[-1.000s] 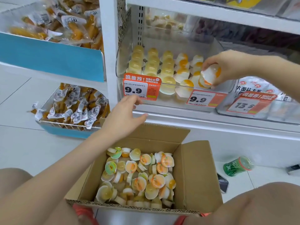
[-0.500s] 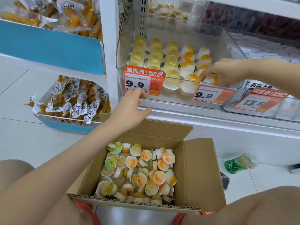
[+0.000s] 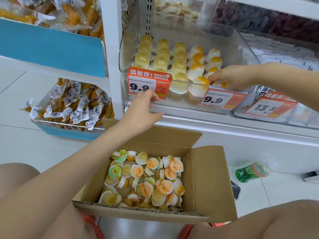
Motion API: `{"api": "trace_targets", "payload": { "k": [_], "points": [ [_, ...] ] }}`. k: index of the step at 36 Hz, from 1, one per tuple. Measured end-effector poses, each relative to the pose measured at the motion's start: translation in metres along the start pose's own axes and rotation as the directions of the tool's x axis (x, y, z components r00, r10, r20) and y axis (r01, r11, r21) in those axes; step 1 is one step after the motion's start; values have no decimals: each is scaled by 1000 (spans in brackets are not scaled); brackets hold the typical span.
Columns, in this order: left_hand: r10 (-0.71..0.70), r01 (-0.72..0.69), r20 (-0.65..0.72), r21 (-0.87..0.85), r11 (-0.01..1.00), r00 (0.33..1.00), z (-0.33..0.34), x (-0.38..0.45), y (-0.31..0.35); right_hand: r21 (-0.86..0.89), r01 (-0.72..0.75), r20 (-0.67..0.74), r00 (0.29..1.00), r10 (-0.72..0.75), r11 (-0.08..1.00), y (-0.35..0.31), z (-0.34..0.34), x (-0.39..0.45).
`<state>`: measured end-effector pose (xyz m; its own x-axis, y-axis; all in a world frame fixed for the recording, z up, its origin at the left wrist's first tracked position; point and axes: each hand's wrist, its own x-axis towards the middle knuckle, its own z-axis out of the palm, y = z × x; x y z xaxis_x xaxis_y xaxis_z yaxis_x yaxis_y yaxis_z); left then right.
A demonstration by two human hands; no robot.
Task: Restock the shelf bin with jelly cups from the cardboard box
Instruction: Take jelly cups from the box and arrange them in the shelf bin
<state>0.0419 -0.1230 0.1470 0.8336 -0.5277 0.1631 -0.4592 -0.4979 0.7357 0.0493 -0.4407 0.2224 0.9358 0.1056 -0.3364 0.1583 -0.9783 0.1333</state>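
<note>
We are seated over the cardboard box (image 3: 205, 185) at the bottom centre of the frame, still well stocked with loose jelly cups (image 3: 146, 180). Our right hand (image 3: 231, 77), at centre right, reaches over the front wall of the clear shelf bin (image 3: 245, 49) and pinches a white-and-orange cup (image 3: 220, 83) into the front of the rightmost row. Our left hand (image 3: 143, 109) grasps nothing, its fingers loosely curled near the 9.9 price tag (image 3: 148, 85) on the bin's front.

To do this placement well, we judge we should set the cup dome up, flat on its base and snug against the neighbour behind it, so the row stays straight. Let go only once it sits steady; a tilted cup could topple the one beside it. The free hand could meanwhile dip into the box for another matching orange cup.
</note>
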Motion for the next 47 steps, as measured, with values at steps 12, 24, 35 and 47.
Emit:
{"api": "trace_targets", "payload": {
  "k": [12,24,35,47],
  "points": [
    [11,-11,21,-21,1000,1000,-5,-10,-7,71,-73,46,996,70,995,-32,-25,-34],
    [-43,46,69,-42,998,997,1,-43,-22,579,83,-414,887,205,811,-74,-33,-96],
    [-333,186,475,329,926,815,64,-74,-117,654,29,82,991,-108,756,-179,165,-42],
    [-553,302,518,491,817,653,157,-89,-230,654,-153,288,956,-58,741,-220,325,45]
  ]
}}
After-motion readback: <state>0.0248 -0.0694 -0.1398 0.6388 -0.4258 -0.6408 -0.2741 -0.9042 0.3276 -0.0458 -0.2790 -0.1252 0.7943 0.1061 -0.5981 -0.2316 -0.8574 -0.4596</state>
